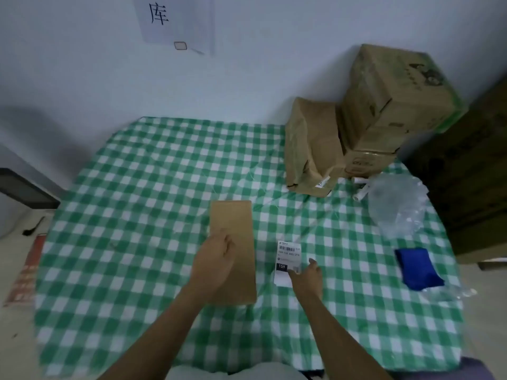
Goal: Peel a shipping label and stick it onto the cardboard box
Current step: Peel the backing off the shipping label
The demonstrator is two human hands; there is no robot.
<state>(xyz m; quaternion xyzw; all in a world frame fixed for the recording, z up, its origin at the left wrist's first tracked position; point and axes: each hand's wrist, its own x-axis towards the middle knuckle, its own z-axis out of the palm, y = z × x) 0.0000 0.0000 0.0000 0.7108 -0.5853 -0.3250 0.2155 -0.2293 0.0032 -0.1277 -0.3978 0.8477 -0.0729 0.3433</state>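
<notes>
A flat brown cardboard box (236,226) lies lengthwise in the middle of the green-and-white checked tablecloth (137,187). My left hand (212,256) hovers over the box's near half with its fingers loosely curled and nothing in it. Just right of the box lies a white shipping label (286,256) with a barcode and black print. My right hand (306,275) is at the label's lower right corner, fingertips touching its edge; whether it pinches the label is unclear.
Stacked cardboard boxes (389,105) and a crumpled brown paper bag (312,149) stand at the back right against the wall. Clear bubble wrap (397,207) and a blue cloth (417,267) lie at the right. A dark cabinet (472,174) borders the table's right side.
</notes>
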